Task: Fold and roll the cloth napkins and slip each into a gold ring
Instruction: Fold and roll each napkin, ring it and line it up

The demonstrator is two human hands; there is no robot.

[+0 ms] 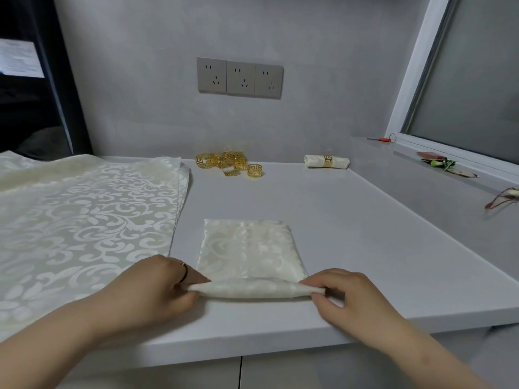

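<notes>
At the near edge of the white counter (365, 248) lies the folded napkin (250, 248), its nearest part curled into a tight roll running left to right, the rest flat and stretching away from the person; this napkin serves as the landmark. The left hand (157, 287) grips the roll's left end, fingers curled narrow around the cloth with the thumb underneath; a thin ring shows on one finger. The right hand (345, 293) pinches the roll's right end, fingers bent close over it and thumb pressed at the tip; both hands hold the napkin.

Left of the napkin, just beside it but apart, a stack of unfolded napkins (84, 220) spreads flat with a pale scroll pattern, running off the left edge of the view. Beyond the napkin, well apart and near the wall, sits a loose heap of gold rings (227, 162); one ring stands at the heap's right side. Beyond and to the right, also by the wall, lies a finished napkin roll (327, 161) with a gold band around its middle. Above the rings, on the grey wall, are three sockets (240, 78) in a row; far right, a window sill (407, 144) carries small items too blurred to name.
</notes>
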